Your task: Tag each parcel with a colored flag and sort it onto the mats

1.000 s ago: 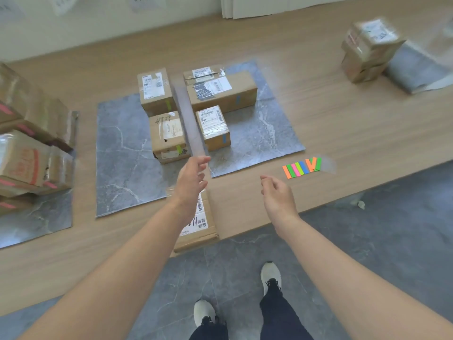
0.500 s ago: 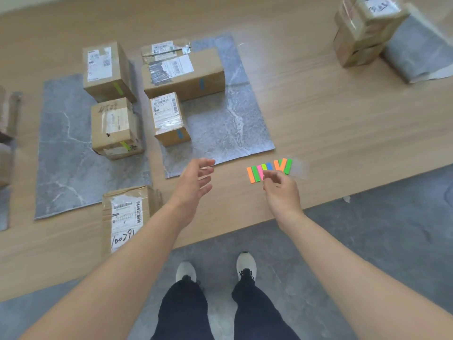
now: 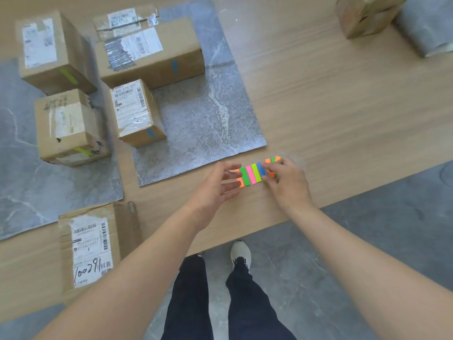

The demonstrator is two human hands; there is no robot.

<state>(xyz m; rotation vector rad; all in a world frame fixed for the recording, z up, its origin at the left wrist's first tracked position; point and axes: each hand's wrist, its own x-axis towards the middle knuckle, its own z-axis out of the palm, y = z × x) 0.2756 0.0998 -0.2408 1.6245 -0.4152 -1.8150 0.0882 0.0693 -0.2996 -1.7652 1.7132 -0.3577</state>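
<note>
A strip of colored flags (image 3: 252,174) (orange, green, pink, blue) lies near the table's front edge. My left hand (image 3: 215,185) has its fingers stretched out and touches the strip's left end. My right hand (image 3: 286,182) covers the right end, its curled fingertips pinching at the flags there. A parcel (image 3: 95,244) with a white label and no flag visible lies on bare table at the front left. Parcels with blue flags (image 3: 137,114) (image 3: 152,50) stand on the middle mat (image 3: 208,123). Two parcels with green flags (image 3: 71,126) (image 3: 51,50) stand on the left mat (image 3: 22,163).
Stacked parcels (image 3: 365,15) and a rolled grey mat (image 3: 426,25) are at the far right of the wooden table (image 3: 331,94). My legs and shoes are below the table's front edge, on a grey floor (image 3: 367,253).
Both hands have reached forward and right onto the flag strip; the right hand now covers its right end and the left touches its left end. The view has tilted down and shifted right.
</note>
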